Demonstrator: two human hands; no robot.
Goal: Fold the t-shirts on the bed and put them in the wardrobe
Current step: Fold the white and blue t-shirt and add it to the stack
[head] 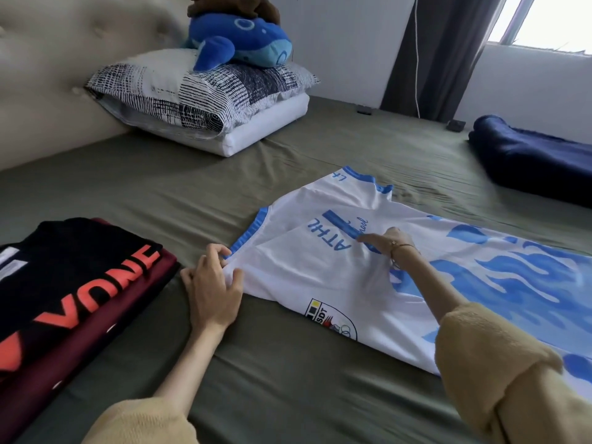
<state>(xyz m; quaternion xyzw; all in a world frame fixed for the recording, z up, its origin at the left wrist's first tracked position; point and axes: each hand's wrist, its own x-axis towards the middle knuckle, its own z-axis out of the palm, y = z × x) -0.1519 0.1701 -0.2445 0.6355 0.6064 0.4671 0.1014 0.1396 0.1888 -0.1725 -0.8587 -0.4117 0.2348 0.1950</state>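
Your left hand pinches the sleeve hem of the white shirt; your right hand presses flat on its chest. The shirt lies on the bed, long axis running rightward, so the sleeve folds inward toward your right hand.

White-and-blue t-shirt; black t-shirt; olive sheet.

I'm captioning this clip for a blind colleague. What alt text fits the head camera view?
A person folds a white and blue t-shirt on a green bed: the left hand pinches its collar, the right hand presses flat on its chest. Two folded t-shirts lie stacked to the left.
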